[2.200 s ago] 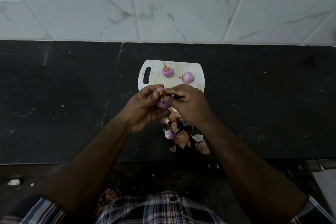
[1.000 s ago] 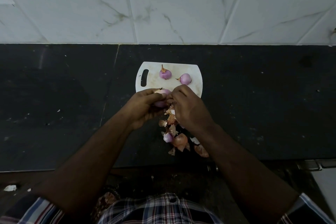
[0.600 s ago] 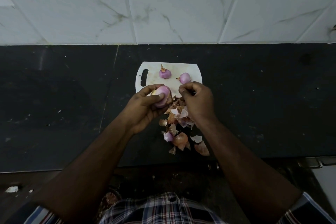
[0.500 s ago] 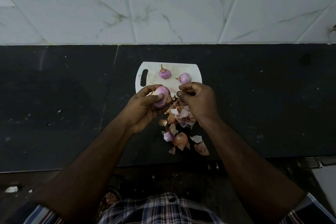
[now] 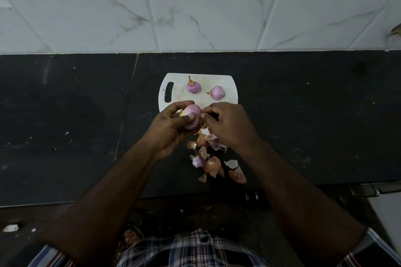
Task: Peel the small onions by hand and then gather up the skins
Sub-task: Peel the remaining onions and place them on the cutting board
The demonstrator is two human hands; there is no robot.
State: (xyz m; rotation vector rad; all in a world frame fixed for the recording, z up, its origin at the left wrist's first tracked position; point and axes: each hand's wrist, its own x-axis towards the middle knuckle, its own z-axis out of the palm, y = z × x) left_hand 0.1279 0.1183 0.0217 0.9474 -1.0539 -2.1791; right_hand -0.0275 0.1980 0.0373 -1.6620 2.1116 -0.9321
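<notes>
Both hands meet above the counter: left hand point(image 5: 171, 128) curled in grip, right hand point(image 5: 227, 125) pinching.

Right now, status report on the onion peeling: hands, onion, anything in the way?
Left hand grips onion. Right hand pinches at its edge. Two onions on cutting board; skins piled below hands. No obstruction seen.

The dark desk point(image 5: 65, 115) carries a white cutting board point(image 5: 230, 81) with 2 peeled onions point(image 5: 193, 87) on it near the tiled wall, and a loose pile of onion skins point(image 5: 213, 163) just in front of the board.
</notes>
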